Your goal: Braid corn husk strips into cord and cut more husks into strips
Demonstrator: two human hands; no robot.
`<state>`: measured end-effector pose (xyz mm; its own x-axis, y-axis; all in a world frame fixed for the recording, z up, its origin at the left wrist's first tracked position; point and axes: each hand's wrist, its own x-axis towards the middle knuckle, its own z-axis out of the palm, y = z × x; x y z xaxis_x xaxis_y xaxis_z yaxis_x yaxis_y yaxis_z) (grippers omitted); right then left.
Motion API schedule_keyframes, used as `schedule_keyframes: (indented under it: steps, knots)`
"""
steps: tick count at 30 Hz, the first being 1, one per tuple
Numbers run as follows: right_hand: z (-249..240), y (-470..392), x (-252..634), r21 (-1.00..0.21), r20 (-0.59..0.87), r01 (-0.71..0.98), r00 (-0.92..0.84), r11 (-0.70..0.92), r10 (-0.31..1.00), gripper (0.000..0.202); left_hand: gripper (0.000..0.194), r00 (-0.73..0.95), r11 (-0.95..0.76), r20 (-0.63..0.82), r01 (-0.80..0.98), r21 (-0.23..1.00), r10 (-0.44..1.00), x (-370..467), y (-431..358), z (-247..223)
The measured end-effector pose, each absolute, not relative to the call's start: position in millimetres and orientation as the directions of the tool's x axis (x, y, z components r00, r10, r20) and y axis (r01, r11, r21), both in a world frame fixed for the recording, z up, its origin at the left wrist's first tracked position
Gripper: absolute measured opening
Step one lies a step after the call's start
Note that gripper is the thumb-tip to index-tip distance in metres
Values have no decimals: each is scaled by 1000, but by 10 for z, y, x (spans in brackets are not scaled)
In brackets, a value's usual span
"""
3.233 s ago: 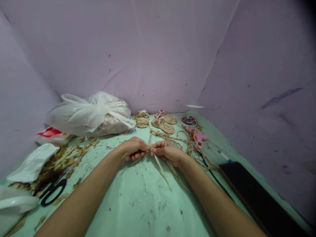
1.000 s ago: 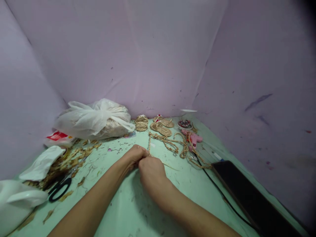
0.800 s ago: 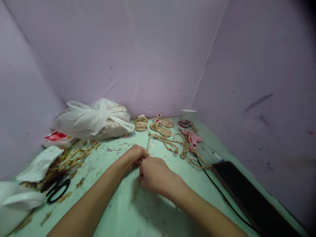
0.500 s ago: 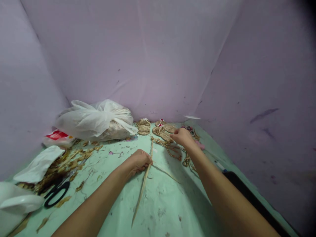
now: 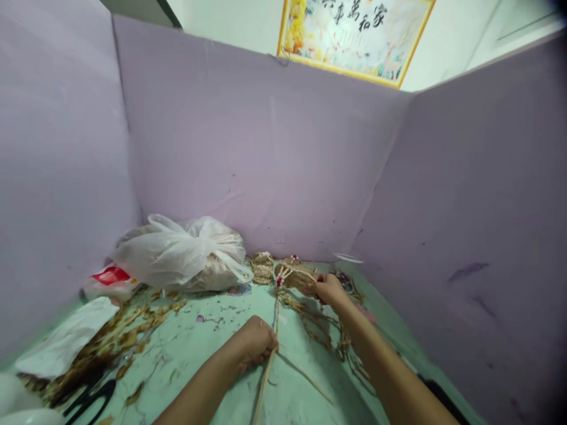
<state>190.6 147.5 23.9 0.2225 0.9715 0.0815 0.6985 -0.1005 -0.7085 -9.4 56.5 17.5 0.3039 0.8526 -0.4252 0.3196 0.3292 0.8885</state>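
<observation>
Left hand gripping a braided cord over the desk, its fingertips being mostly hidden, right hand grasping a woven sandal near the wall, forearm covering most of a pink object, scissors running out of frame.

**Left hand pinching thin straw-coloured braided cord, right hand gripping tan woven sandal**

The cord's long, flat, pale strands are trailing across the pale-green surface. Small red and white ornaments are dotting the sandal's strap. A knotted, translucent white plastic bag is resting at the back left, and black-handled metal scissors are lying at lower left beside dry brown fibre scraps.
</observation>
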Motion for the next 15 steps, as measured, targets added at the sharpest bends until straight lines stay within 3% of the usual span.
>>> schedule_keyframes:
  steps: [6, 9, 11, 15]
  knots:
    - [1164, 1387, 2054, -623, 413, 773, 194, 121, 890, 12, 16, 226, 354, -445, 352, 867, 866, -48, 590, 76]
    - [1672, 1169, 2062, -685, 477, 703, 233, 192, 848, 17, 16, 221, 305, -398, 361, 882, 890, -16, 606, 4]
    - [1858, 975, 2012, -784, 417, 598, 303, 170, 857, 16, 17, 204, 272, -370, 389, 880, 906, 0, 610, -32]
    - [1795, 642, 1871, -927, 154, 373, 275, 43, 949, 13, 19, 210, 225, -338, 425, 876, 918, 9, 598, -51]
